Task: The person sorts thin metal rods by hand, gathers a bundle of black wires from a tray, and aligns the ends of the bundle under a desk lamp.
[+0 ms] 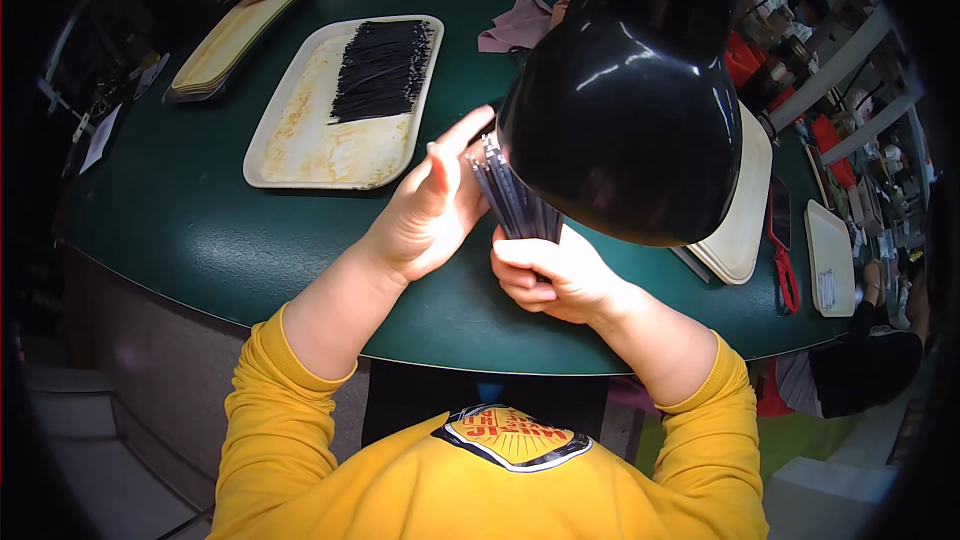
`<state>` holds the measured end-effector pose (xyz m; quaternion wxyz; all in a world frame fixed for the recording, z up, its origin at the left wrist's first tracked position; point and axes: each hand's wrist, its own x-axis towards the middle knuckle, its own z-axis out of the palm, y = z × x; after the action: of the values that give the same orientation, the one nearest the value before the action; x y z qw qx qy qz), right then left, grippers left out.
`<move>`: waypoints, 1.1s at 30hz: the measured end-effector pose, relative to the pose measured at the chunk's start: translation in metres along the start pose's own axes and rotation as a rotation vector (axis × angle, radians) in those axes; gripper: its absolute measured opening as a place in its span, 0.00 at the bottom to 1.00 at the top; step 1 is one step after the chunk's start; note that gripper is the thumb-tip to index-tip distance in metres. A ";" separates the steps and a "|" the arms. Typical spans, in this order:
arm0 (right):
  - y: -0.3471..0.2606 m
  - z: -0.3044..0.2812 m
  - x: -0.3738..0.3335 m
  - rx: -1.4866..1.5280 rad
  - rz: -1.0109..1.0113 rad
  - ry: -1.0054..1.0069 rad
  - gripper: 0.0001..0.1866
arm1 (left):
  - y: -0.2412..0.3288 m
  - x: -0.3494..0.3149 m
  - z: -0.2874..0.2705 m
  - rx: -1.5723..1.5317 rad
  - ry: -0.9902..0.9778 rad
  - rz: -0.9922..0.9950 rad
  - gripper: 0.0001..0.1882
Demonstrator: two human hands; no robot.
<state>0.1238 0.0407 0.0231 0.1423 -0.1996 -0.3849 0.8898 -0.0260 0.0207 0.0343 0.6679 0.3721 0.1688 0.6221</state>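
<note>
A bundle of short black wires (pixel 518 205) with pale tips is gripped in my right hand (pixel 560 275), its fingers wrapped round the lower end. The tips lean up and to the left. Beside them is my left hand (pixel 428 205), fingers stretched out and thumb apart, its palm facing the bundle. Part of its fingertips is hidden near the lamp's edge, so I cannot tell whether they touch the wires. Beyond my left hand, a cream tray (pixel 290 140) with brown stains bears a neat row of similar black wires (pixel 382 72).
A large black lamp head (pixel 620 130) hangs just beyond my right hand. Stacked trays stand at the far left (pixel 235 40) and right (pixel 745 215). A pink cloth (pixel 518 23), a red-handled tool (pixel 786 280) and a small tray (pixel 830 240) lie around. Another person (pixel 870 365) sits at right.
</note>
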 end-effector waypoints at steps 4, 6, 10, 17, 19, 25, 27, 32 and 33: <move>0.002 -0.005 0.001 -0.002 0.089 -0.168 0.08 | 0.003 -0.007 0.011 0.374 -0.140 -0.222 0.12; -0.001 -0.003 0.000 -0.071 0.052 -0.198 0.07 | 0.003 -0.009 0.019 0.298 -0.070 -0.286 0.06; -0.024 -0.003 -0.007 -0.740 0.122 -0.039 0.14 | -0.006 -0.009 0.008 0.093 0.033 0.107 0.03; -0.048 0.038 -0.063 -1.639 -0.617 -0.108 0.09 | -0.030 0.000 -0.010 0.690 0.068 0.124 0.04; -0.048 0.069 -0.080 -1.704 -0.906 -0.244 0.09 | -0.031 -0.002 -0.013 0.674 0.109 0.083 0.05; -0.046 0.101 -0.112 -1.580 -1.694 -0.225 0.09 | -0.033 -0.002 -0.014 0.736 0.094 0.057 0.07; -0.042 0.098 -0.113 -1.503 -1.784 -0.168 0.09 | -0.033 -0.001 -0.016 0.698 0.068 0.010 0.06; -0.040 0.094 -0.108 -1.405 -1.867 -0.117 0.10 | -0.039 0.001 -0.012 0.776 0.005 0.131 0.06; -0.040 0.096 -0.105 -1.395 -1.870 -0.120 0.10 | -0.041 0.000 -0.012 0.735 0.037 0.107 0.06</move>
<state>0.1756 -0.0363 0.1383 0.5833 0.1690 -0.7934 0.0421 -0.0055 0.0266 -0.0026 0.4530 0.5842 0.3733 0.5605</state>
